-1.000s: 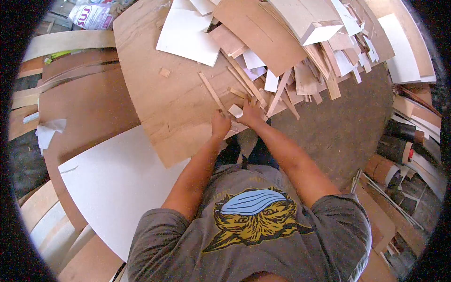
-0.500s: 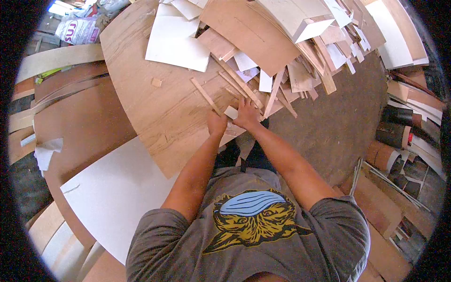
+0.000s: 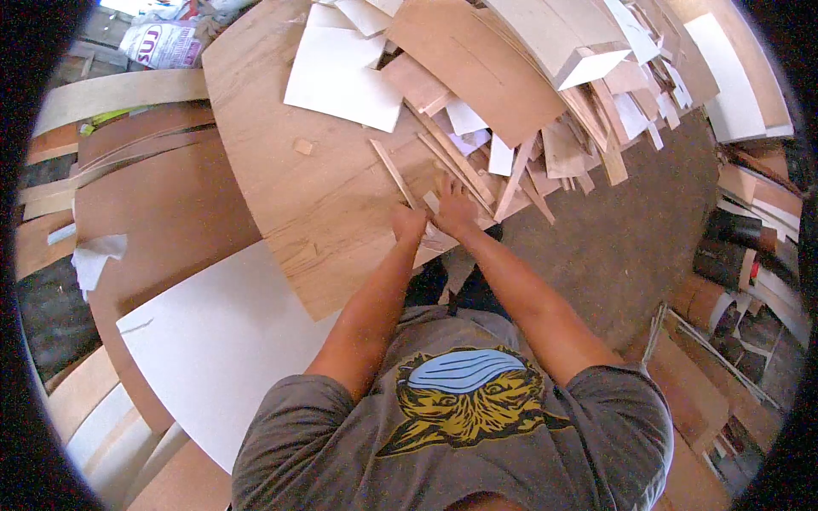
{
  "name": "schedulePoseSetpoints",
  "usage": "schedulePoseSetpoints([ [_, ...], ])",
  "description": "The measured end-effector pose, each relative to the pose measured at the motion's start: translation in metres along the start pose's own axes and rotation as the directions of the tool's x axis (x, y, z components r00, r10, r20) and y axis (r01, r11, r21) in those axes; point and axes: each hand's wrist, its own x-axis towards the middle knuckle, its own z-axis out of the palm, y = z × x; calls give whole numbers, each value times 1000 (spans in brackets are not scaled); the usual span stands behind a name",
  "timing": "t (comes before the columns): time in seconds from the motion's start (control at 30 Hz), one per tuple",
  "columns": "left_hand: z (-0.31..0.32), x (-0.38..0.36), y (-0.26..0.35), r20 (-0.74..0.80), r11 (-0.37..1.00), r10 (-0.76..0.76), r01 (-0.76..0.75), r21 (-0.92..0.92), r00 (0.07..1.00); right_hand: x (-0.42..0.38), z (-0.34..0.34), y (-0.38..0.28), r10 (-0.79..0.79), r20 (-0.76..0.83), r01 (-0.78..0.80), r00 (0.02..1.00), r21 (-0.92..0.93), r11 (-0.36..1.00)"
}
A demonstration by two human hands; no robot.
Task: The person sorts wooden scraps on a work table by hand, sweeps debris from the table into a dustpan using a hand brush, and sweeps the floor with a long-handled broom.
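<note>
Far L from where I'm standing, a printed plastic sack [image 3: 162, 44] sits up by the far edge, w/ a crumpled white scrap [image 3: 100, 255] lower down, lying on a big brown board [image 3: 170, 192]. Nr the person, a large white panel [image 3: 221, 345] sticks out past the near corner of the plywood worktop [image 3: 256, 128]. On that top, a small wood chip [image 3: 304, 147] lies alone, w/ white sheets [image 3: 341, 81] farther up. Then a thin wooden strip [image 3: 392, 170], slanting down to the left hand [image 3: 410, 224], which is mostly curled, knuckles up, right at the strip's near end; can't tell if it's got a grip. Just R of it, a small pale block [image 3: 431, 202] sits btwn the 2 hands, by the thumb side of the right hand [image 3: 456, 209]. That one's part-open, fingers spread fwd over the worktop; can't tell if it has hold of the block. Loose narrow slats [image 3: 460, 157] lie just beyond its fingers, then a messy offcut pile [image 3: 558, 149] w/ a wide brown sheet [image 3: 477, 72] on it. Far R, past the bare floor [image 3: 618, 226], dark rolls [image 3: 722, 260] & assorted boards.
</note>
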Motion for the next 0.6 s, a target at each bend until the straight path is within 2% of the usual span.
schedulePoseSetpoints([
  [0.07, 10, 11, -15, 136, 998, -55, 58, -14, 989, 4, -7, -1, -67, 49, 68, 997, -12, 998],
  [0.17, -46, -27, 47, 171, 995, -93, 99, -29, 981, 2, -49, -23, -48, 142, 42, 989, 42, 998],
  [0.27, -31, -16, 34, 11, 999, -36, 35, 26, 999, 7, -57, -25, -81, 103, 77, 991, 43, 996],
  [0.37, -40, -15, 32, 163, 916, -239, 278, -288, 957, 29, -27, -13, -29, 56, 29, 998, 7, 1000],
  [0.4, -38, -13, 25, 107, 940, -201, 222, -257, 974, 38, -15, -10, 9, 53, -9, 999, -2, 1000],
  [0.47, -31, -7, 9, 0, 977, -112, 110, -185, 994, 51, -27, -5, 27, 119, -38, 993, 93, 995],
  [0.5, -39, -13, 10, -3, 974, -47, 45, -223, 999, 57, -35, -1, 35, 152, -56, 988, 138, 989],
  [0.57, -63, -37, 18, -15, 950, 83, -84, -300, 996, 71, -42, 9, 5, 99, -30, 995, 243, 970],
  [0.6, -69, -45, 14, 27, 958, 122, -110, -266, 992, 73, -47, 14, -6, 71, -15, 997, 293, 956],
])
